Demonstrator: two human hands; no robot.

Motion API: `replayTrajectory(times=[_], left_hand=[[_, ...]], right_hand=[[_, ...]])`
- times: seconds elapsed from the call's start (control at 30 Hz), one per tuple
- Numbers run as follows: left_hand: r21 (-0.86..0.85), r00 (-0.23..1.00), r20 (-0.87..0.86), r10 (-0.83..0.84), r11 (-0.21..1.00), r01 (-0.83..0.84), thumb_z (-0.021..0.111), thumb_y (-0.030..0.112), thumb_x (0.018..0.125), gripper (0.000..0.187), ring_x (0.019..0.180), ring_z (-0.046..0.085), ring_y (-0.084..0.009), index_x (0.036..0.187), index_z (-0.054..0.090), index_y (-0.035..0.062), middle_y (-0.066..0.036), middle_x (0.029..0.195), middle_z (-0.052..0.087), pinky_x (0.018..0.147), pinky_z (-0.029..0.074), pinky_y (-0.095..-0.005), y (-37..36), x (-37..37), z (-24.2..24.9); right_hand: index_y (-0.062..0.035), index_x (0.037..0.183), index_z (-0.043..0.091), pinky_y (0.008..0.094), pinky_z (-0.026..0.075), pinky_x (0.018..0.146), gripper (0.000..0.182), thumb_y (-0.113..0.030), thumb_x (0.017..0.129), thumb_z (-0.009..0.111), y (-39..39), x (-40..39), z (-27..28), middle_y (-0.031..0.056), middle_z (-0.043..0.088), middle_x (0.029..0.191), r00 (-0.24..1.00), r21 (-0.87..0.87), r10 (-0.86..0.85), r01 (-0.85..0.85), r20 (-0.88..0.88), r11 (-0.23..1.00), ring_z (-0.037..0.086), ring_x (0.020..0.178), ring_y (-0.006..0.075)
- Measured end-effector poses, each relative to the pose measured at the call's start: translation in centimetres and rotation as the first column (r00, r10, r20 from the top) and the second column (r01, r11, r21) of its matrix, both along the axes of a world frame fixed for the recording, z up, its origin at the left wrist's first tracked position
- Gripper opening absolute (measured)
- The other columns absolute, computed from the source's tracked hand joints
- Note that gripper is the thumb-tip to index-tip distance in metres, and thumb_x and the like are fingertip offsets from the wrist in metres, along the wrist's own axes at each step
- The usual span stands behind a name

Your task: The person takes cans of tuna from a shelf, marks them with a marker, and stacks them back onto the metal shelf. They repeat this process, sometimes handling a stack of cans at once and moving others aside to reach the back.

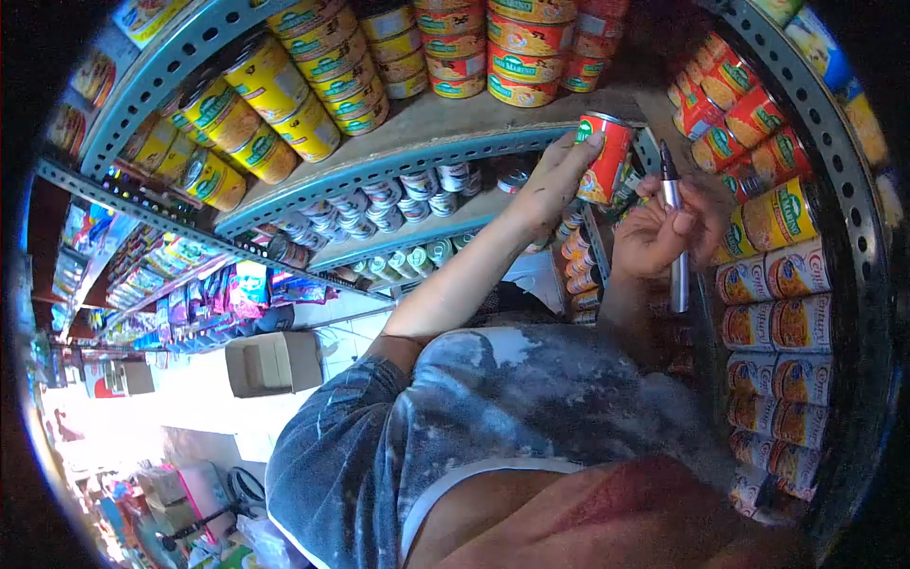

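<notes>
My left hand (561,180) is closed around a red food can (609,163), with its thumb near the can's top rim. The can carries a green label patch and is lifted off the shelf, slightly tilted. Close beside it, my right hand (669,230) grips a silver marker pen (679,275) with a dark upper end. The pen stands nearly upright between the fingers, apart from the can. Part of the right fingers is blurred.
Stacked yellow cans (265,95) and red cans (524,62) stand on the shelf ahead. White-labelled cans (798,322) are stacked at the right. A metal shelf edge (379,166) runs below my left hand. An open cardboard box (273,365) lies on the floor at left.
</notes>
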State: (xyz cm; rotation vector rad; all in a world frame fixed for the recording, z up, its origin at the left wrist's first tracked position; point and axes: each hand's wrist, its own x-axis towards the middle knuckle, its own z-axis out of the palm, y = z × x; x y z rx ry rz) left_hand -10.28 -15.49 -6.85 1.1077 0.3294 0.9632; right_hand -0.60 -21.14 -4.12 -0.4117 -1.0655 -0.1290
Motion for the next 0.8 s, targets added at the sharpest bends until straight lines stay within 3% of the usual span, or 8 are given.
replayTrajectory(times=[0.07,0.17,0.27,0.4,0.47,0.8], left_hand=[[-0.037,0.995,0.029,0.091,0.995,-0.09,0.05,0.047,0.096,0.051,0.087,0.066,-0.0167,0.114,0.059,-0.0002,-0.009,0.097,0.066,0.079,0.053,-0.0306,-0.6,-0.7,0.7],[-0.047,0.99,0.055,0.129,0.991,-0.126,0.05,0.044,0.096,0.049,0.092,0.065,-0.0162,0.115,0.057,-0.0004,-0.01,0.102,0.065,0.082,0.052,-0.0311,-1.1,-1.9,0.5],[-0.082,0.973,0.15,0.174,0.983,-0.163,0.049,0.033,0.099,0.039,0.1,0.06,-0.0132,0.121,0.052,0.0007,-0.008,0.11,0.062,0.088,0.048,-0.0284,-2.6,-2.9,0.7],[-0.058,0.962,0.14,0.237,0.971,-0.231,0.05,0.033,0.099,0.039,0.104,0.056,-0.0118,0.121,0.053,0.0,-0.006,0.112,0.062,0.092,0.044,-0.0275,-3.6,-4.0,-0.8],[-0.029,0.95,0.151,0.273,0.962,-0.272,0.049,0.033,0.099,0.039,0.104,0.056,-0.0118,0.121,0.053,0.0002,-0.006,0.112,0.061,0.092,0.043,-0.0274,-4.3,-4.6,-0.7],[-0.045,0.929,0.194,0.316,0.949,-0.313,0.049,0.031,0.1,0.038,0.106,0.052,-0.0112,0.122,0.052,0.0,-0.007,0.113,0.06,0.095,0.039,-0.0269,-6.9,-7.6,-0.7]], right_hand=[[0.0042,0.104,0.053,0.0304,0.054,0.06,0.034,-0.027,0.092,0.055,0.6,0.1,0.3,0.0201,0.053,0.095,0.99,0.058,-0.059,0.052,0.127,0.997,0.06,0.066,0.0213],[0.0026,0.104,0.053,0.0299,0.054,0.062,0.032,-0.028,0.093,0.053,0.5,-0.7,0.2,0.0195,0.053,0.095,0.986,0.001,0.038,-0.039,0.161,0.999,0.06,0.068,0.0208],[0.0009,0.105,0.053,0.0285,0.054,0.064,0.032,-0.029,0.094,0.054,0.3,-2.0,0.2,0.0176,0.052,0.095,0.968,-0.055,0.207,-0.201,0.139,0.978,0.06,0.069,0.0193],[0.0002,0.105,0.054,0.0285,0.055,0.067,0.033,-0.031,0.094,0.055,0.4,-3.6,-0.4,0.0157,0.049,0.098,0.957,-0.05,0.256,-0.251,0.135,0.967,0.06,0.071,0.018],[-0.0003,0.105,0.054,0.0292,0.055,0.069,0.034,-0.032,0.094,0.055,-0.1,-4.4,-0.5,0.0146,0.047,0.102,0.932,-0.129,0.325,-0.307,0.16,0.943,0.06,0.074,0.0172],[-0.0007,0.103,0.055,0.0272,0.053,0.066,0.037,-0.037,0.094,0.057,-1.7,-8.0,0.0,0.0131,0.048,0.102,0.915,-0.083,0.365,-0.356,0.17,0.931,0.06,0.073,0.0166]])
